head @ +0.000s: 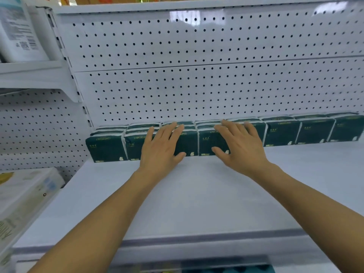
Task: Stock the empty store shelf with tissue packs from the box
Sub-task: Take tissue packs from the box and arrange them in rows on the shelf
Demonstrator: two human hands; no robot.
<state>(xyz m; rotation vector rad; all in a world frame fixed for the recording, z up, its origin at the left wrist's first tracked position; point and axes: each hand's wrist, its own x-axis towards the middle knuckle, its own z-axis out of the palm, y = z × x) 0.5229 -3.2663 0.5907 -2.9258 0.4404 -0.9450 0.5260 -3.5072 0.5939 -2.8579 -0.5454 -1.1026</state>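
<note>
Hands flat: left hand (160, 146) and right hand (239, 142), fingers spread, press tissue packs (281, 133). Push evenly toward far pegboard (197, 85), keeping the row flush on shelf (197, 194).

Two bare forearms are showing from the lower edge of the head view, with no sleeves reaching into sight. The left hand (160, 146) and the right hand (239, 143) are wearing nothing: no gloves, rings, watch or wristband. The fingernails are looking short and unpainted, though the fingertips are blurring slightly.
</note>
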